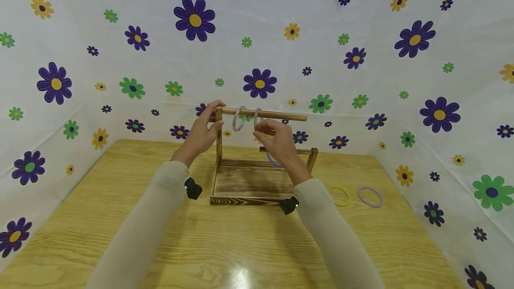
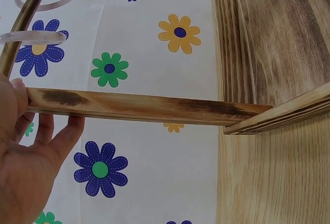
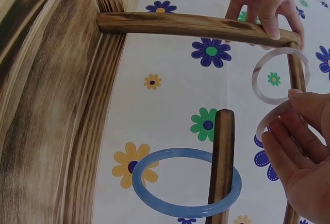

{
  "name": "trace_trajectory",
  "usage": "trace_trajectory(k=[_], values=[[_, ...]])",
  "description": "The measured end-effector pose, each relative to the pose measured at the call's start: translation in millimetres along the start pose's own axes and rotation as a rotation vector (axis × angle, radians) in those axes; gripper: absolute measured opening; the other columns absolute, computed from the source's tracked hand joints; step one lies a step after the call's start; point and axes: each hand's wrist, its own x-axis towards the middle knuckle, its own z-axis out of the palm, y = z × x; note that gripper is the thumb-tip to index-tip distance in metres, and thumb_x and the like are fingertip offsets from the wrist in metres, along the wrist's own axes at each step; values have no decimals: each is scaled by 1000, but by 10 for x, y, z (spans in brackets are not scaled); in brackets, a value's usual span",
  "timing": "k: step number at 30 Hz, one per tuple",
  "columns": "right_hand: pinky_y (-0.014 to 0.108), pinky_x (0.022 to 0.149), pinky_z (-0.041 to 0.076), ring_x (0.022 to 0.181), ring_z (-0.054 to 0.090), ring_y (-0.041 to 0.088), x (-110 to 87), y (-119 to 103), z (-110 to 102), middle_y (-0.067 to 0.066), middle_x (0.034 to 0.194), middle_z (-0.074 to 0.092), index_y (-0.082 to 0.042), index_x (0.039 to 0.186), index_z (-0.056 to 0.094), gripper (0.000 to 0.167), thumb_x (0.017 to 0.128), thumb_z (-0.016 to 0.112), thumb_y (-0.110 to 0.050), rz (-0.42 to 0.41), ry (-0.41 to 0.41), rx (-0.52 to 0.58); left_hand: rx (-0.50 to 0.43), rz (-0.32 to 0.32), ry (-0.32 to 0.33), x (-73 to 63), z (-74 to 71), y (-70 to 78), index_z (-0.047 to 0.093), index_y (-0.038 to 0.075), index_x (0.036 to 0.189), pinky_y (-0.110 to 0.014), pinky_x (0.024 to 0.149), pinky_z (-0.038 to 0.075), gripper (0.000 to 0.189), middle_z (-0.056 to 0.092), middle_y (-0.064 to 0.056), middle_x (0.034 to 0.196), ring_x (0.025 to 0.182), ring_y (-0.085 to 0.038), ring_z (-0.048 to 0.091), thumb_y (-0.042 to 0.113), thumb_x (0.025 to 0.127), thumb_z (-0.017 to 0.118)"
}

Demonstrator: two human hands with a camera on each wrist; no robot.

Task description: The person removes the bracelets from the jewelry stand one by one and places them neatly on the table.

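A dark-grained wooden bangle stand (image 1: pixel 219 146) stands on the table, with a long upper bar on a tall post. My left hand (image 1: pixel 201 134) grips the top of that post, thumb on one side and fingers on the other. One pale bangle (image 3: pixel 256 82) hangs on the upper bar near the post. Farther along the same bar, my right hand (image 1: pixel 279 139) pinches a second pale bangle (image 3: pixel 268 117) between thumb and fingers; its far part is hidden by the hand. A blue bangle (image 3: pixel 180 211) hangs round the lower, shorter bar (image 3: pixel 223 147).
On the wooden table (image 1: pixel 241 244), right of the stand, lie a yellow bangle (image 1: pixel 341 204) and a lavender bangle (image 1: pixel 361 196). A white flower-printed cloth (image 1: pixel 225 66) rises behind the table and along both sides. The stand's tray-like base (image 1: pixel 249 201) sits below the hands.
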Motion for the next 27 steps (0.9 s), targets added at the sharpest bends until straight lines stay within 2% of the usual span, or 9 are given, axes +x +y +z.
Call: trace_trajectory(k=[14, 27], values=[[42, 94, 61, 103, 76, 34, -18, 36, -84, 20, 103, 77, 3, 104, 75, 15, 93, 76, -6, -5, 22, -78, -2, 9, 6, -10, -8, 13, 36, 26, 153, -59, 92, 56, 48, 54, -19, 135, 130, -41, 57, 11, 109, 48], [45, 92, 61, 99, 75, 37, -53, 44, -222, 24, 102, 75, 6, 103, 73, 13, 91, 75, 1, -19, 37, -63, 2, 3, 7, -11, -10, 24, 36, 27, 153, -59, 92, 57, 48, 54, -20, 135, 130, -42, 57, 11, 109, 48]])
